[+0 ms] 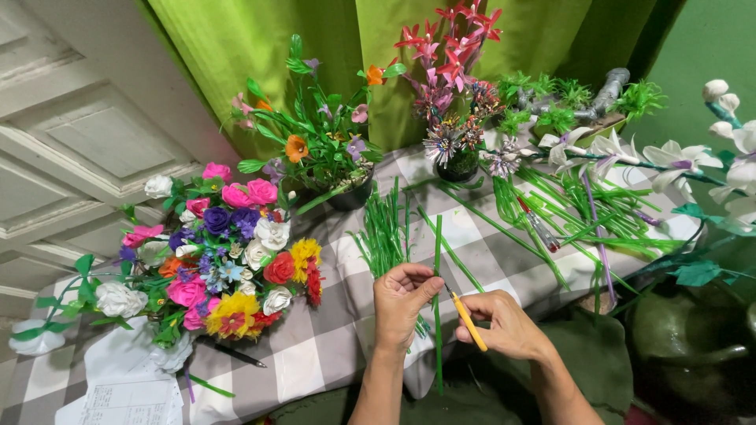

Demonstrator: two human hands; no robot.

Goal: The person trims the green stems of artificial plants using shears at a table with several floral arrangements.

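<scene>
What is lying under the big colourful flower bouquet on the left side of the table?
Under the bouquet lies the grey-and-white checked tablecloth. A dark pen and white paper sheets stick out near its lower edge. Anything directly beneath the flowers is covered.

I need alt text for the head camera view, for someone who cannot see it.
A person's left hand holds an upright green strip while the right hand puts a yellow-handled tool to it, over a checked tablecloth. A colourful bouquet lies to the left, with loose green stems and potted handmade flowers behind.
</scene>
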